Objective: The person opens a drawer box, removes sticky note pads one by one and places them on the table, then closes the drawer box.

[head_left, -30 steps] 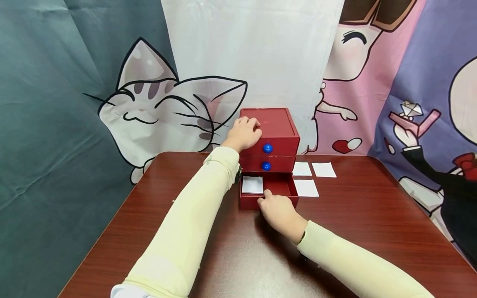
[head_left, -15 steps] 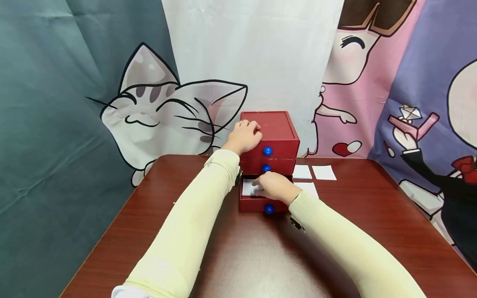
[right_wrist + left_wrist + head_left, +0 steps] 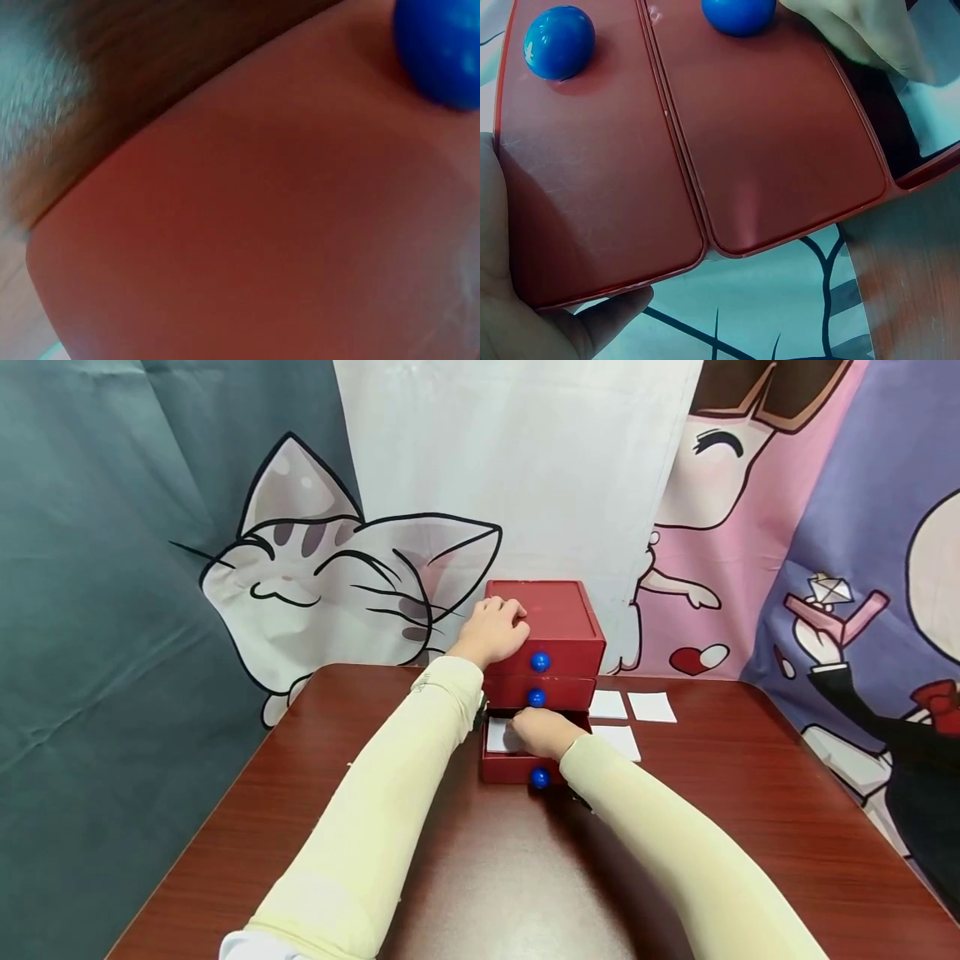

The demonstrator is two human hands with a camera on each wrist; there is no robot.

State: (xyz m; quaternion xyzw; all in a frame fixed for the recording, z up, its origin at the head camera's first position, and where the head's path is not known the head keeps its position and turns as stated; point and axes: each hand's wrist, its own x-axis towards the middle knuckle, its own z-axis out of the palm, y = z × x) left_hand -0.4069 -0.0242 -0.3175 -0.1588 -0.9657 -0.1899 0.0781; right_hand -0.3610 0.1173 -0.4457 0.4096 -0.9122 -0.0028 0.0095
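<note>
A small red drawer cabinet [image 3: 555, 610] with blue knobs stands on the table. My left hand [image 3: 491, 631] holds its upper left corner; in the left wrist view the thumb [image 3: 619, 319] lies along the side. The bottom drawer [image 3: 504, 769] is pulled out, with a blue knob [image 3: 540, 777] on its front. White paper squares [image 3: 499, 737] lie in the drawer's left part. My right hand [image 3: 545, 731] reaches into that drawer with bent fingers, over the papers' right edge. Its fingertips are hidden. The right wrist view has only the blurred red front and a knob [image 3: 442, 52].
Several white paper squares [image 3: 652, 707] lie on the brown table [image 3: 750, 777] to the right of the cabinet. The upper two drawers are closed. A printed cloth [image 3: 525, 468] with cartoon figures hangs close behind the table.
My right hand has moved from the front of the bottom drawer up and into it, and its fingers have come down at the papers. My left hand stays on the cabinet corner.
</note>
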